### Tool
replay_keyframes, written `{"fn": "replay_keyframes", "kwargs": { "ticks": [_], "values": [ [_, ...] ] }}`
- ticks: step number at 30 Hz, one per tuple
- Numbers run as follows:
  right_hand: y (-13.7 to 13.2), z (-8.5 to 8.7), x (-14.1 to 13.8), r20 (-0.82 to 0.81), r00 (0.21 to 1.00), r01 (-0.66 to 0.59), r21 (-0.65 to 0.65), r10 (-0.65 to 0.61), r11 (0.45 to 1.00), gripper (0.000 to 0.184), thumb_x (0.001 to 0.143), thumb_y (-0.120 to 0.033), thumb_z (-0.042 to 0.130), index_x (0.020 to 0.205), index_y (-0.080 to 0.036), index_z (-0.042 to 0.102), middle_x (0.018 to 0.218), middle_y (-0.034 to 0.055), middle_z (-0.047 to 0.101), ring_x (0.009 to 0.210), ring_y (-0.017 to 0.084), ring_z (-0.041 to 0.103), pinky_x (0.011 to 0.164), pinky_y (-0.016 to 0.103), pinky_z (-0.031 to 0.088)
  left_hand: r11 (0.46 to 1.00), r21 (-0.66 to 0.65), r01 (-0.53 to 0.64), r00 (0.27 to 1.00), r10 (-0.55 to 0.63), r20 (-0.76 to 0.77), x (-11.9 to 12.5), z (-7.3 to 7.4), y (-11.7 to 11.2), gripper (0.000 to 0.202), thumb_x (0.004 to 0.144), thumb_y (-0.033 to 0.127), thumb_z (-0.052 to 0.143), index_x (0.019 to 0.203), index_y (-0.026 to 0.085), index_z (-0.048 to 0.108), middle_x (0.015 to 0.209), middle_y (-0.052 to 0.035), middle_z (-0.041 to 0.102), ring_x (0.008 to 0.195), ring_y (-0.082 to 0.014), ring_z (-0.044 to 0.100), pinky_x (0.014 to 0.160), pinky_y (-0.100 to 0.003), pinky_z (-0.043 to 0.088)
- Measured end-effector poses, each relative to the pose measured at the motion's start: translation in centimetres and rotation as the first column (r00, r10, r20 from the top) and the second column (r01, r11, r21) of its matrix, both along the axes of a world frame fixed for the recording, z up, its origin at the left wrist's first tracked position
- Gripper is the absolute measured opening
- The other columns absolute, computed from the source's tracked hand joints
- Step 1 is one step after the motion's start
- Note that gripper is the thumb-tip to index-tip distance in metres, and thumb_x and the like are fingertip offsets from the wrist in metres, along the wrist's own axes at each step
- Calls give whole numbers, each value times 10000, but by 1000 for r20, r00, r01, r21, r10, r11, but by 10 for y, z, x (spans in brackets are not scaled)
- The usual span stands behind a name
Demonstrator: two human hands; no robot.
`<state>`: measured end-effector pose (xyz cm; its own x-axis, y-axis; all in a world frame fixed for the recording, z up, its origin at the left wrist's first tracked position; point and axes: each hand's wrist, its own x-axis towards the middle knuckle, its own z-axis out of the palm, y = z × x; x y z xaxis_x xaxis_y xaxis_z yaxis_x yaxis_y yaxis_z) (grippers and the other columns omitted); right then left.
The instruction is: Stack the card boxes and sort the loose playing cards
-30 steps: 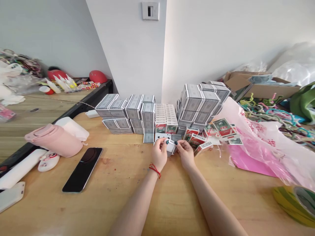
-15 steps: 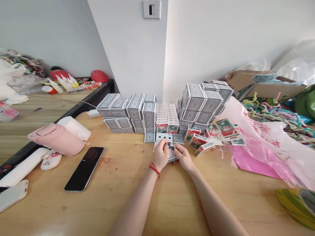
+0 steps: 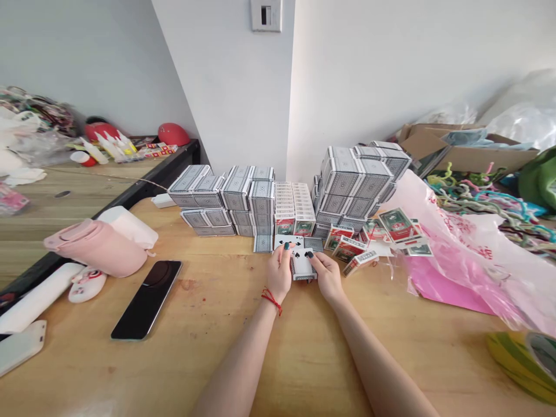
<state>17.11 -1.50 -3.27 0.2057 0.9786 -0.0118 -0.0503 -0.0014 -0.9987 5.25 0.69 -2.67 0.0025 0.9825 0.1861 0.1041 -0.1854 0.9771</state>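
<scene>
My left hand (image 3: 280, 272) and my right hand (image 3: 326, 273) meet over a small deck of playing cards (image 3: 303, 264) lying face up on the wooden table (image 3: 226, 347). Both hands pinch its sides; an ace of spades shows on top. Just beyond lies a face-up spade card (image 3: 288, 241) beside a face-down card (image 3: 263, 244). Stacks of grey-backed card packs (image 3: 226, 200) stand at the wall on the left and a taller stack (image 3: 356, 182) on the right. Red and green card boxes (image 3: 386, 229) lie scattered to the right.
A black phone (image 3: 146, 298), a pink bottle (image 3: 98, 246), a white case (image 3: 19, 347) and a small toy (image 3: 87, 284) lie at left. A pink plastic bag (image 3: 460, 255) spreads at right, with coloured cords (image 3: 482, 202), a cardboard box (image 3: 469, 150) and a tape roll (image 3: 525, 359).
The deck, held on edge between my fingers before, now lies flat and face up in both hands. My hands have stayed in about the same place.
</scene>
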Motion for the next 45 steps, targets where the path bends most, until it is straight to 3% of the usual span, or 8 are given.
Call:
{"fn": "replay_keyframes", "kwargs": {
  "ticks": [7, 11, 18, 21, 27, 32, 37, 45],
  "values": [
    [1, -2, 3, 47, 992, 112, 76, -115, 991, 327, 721, -463, 551, 600, -159, 560, 550, -22, 439, 502, 100, 363, 452, 216, 290, 987, -57, 147, 986, -142, 82, 2, -6, 1, 281, 789, 260, 468, 1035, 152, 551, 610, 26, 493, 510, -75, 434, 485, -183, 366],
    [2, -7, 3, 28, 996, 85, 71, -87, 994, 310, 732, -457, 537, 650, -160, 574, 581, -18, 458, 530, 111, 378, 482, 221, 302, 982, -63, 177, 984, -174, 39, 2, -7, 3, 200, 804, 273, 440, 876, 150, 580, 603, 23, 497, 508, -77, 428, 481, -186, 358],
    [2, -7, 2, -143, 990, 28, 73, -18, 997, 257, 734, -362, 526, 919, -193, 581, 782, 9, 580, 641, 143, 490, 556, 235, 403, 995, 70, 73, 995, -68, -71, 6, -4, -2, 232, 840, 232, 396, 1006, 181, 548, 982, -64, 607, 906, -162, 548, 797, -275, 424],
    [1, -6, 0, -217, 976, 47, 58, -34, 997, 261, 714, -327, 535, 949, -216, 560, 777, -3, 576, 593, 131, 486, 509, 226, 408, 993, 96, 70, 995, -63, -79, 7, -2, -6, 245, 858, 232, 360, 1027, 186, 531, 1019, -67, 598, 943, -168, 542, 819, -283, 418],
    [0, -4, -4, -305, 952, 28, 18, -21, 999, 206, 707, -320, 547, 892, -230, 561, 663, -29, 558, 490, 114, 454, 445, 224, 389, 993, 107, 56, 998, -55, -6, 7, 0, -8, 217, 855, 248, 370, 971, 181, 541, 947, -56, 602, 884, -165, 545, 778, -275, 417],
    [2, -6, -4, -294, 956, 36, 39, -23, 999, 213, 709, -338, 567, 882, -212, 563, 676, -15, 568, 515, 116, 472, 461, 220, 389, 999, -11, 49, 991, -47, 126, 9, 1, -6, 202, 826, 261, 422, 931, 165, 564, 834, -41, 593, 752, -138, 524, 651, -230, 411],
    [2, -6, -1, -241, 970, 52, 81, -31, 995, 261, 713, -367, 576, 922, -214, 552, 738, -3, 604, 554, 122, 503, 508, 229, 413, 989, -91, 114, 980, -97, 172, 7, -1, -1, 188, 776, 309, 502, 740, 147, 590, 592, 22, 459, 541, -86, 398, 499, -201, 312],
    [1, -1, 2, -146, 986, 97, 88, -83, 991, 266, 736, -384, 553, 909, -186, 588, 773, 16, 622, 643, 142, 536, 572, 243, 432, 992, -11, 122, 986, -120, 120, 3, -1, 3, 178, 749, 291, 544, 713, 165, 664, 675, -7, 521, 664, -119, 471, 606, -229, 358]
  ]
}}
